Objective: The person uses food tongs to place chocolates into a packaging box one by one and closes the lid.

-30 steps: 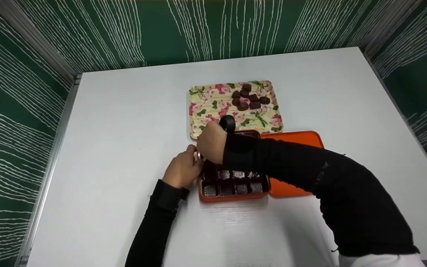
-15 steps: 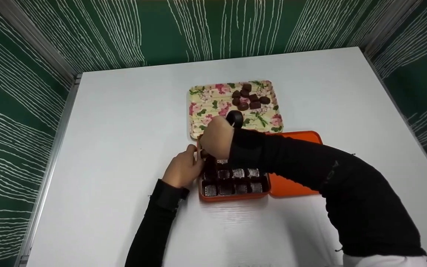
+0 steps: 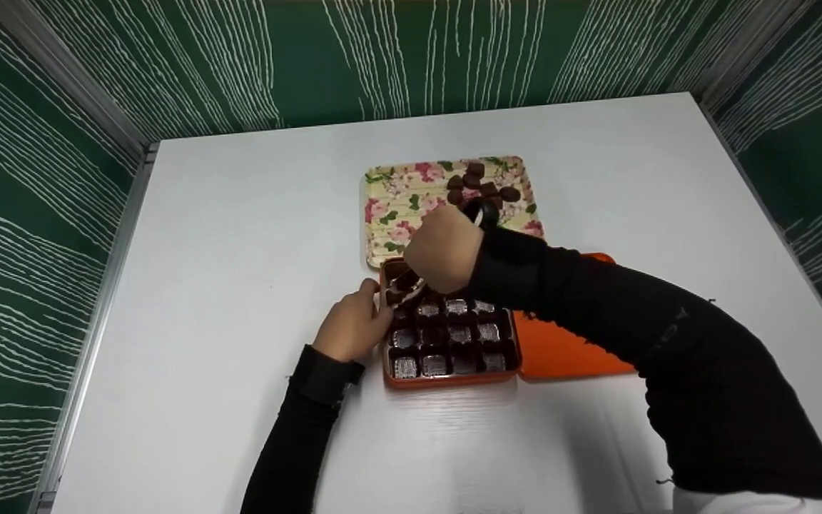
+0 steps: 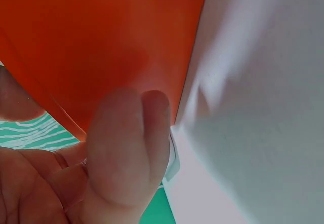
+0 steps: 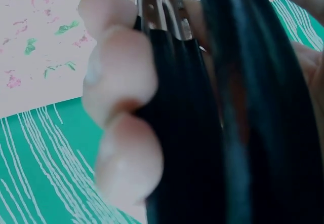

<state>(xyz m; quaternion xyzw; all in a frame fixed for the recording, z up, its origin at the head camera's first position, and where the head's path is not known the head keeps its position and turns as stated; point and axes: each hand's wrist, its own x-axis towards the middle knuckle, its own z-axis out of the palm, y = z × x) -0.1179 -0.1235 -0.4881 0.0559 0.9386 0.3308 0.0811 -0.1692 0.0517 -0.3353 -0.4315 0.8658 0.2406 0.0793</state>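
My right hand holds black-handled tongs, its fingers curled round the handle. Metal tips of the tongs reach down over the far left corner of an orange box; dark brown shapes show around them, and I cannot tell whether the tips grip one. Inside the box sits a dark, shiny insert with rows of square compartments. My left hand grips the box's left side at the rim; in the left wrist view its fingers lie against the orange wall.
A floral tray lies beyond the box, with several brown chocolates on its right half. To the box's right lies an orange lid, partly under the right forearm. All stand on a white table.
My right hand has moved right and away from the box's left edge with the tongs, uncovering more compartments. The left hand has stayed on the box.
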